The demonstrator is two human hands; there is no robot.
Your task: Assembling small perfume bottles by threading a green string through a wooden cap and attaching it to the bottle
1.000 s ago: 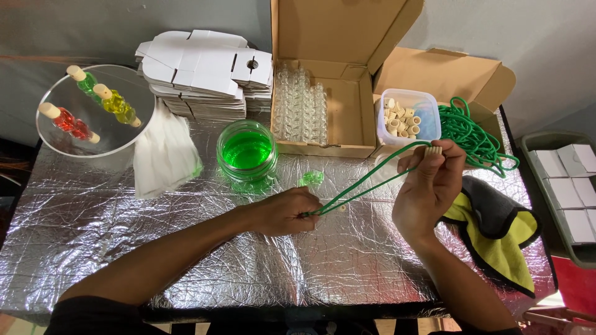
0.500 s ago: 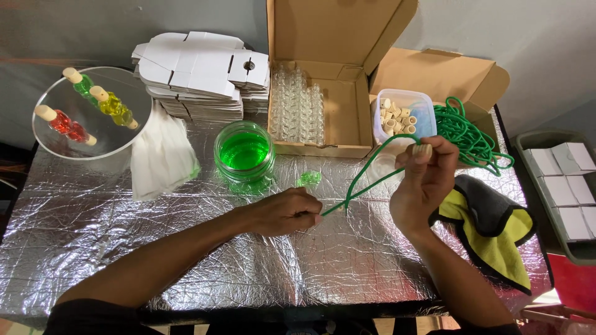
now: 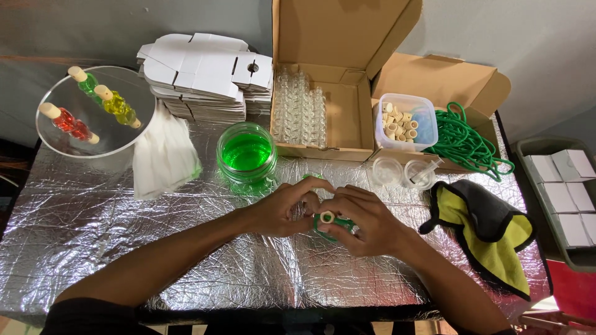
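Note:
My left hand (image 3: pixel 287 208) and my right hand (image 3: pixel 360 218) meet over the foil-covered table (image 3: pixel 124 248), fingers closed around a small green bottle with a cork stopper (image 3: pixel 327 218). The bottle is mostly hidden by my fingers; only its cork top and a bit of green show. A glass jar of green liquid (image 3: pixel 246 154) stands just behind my hands. A coil of green cord (image 3: pixel 464 141) lies at the back right.
An open cardboard box of empty glass bottles (image 3: pixel 304 111), a plastic tub of corks (image 3: pixel 403 121), two small clear cups with a syringe (image 3: pixel 406 172), a yellow-and-grey cloth (image 3: pixel 490 226), stacked flat white boxes (image 3: pixel 205 77), a round mirror with three coloured bottles (image 3: pixel 93 108), a white bag (image 3: pixel 162 155), a grey tray of white boxes (image 3: pixel 562 192).
My right hand dropped from holding the green cord up high and came in to my left hand. Both now close on the small bottle; the stretched cord is gone from view.

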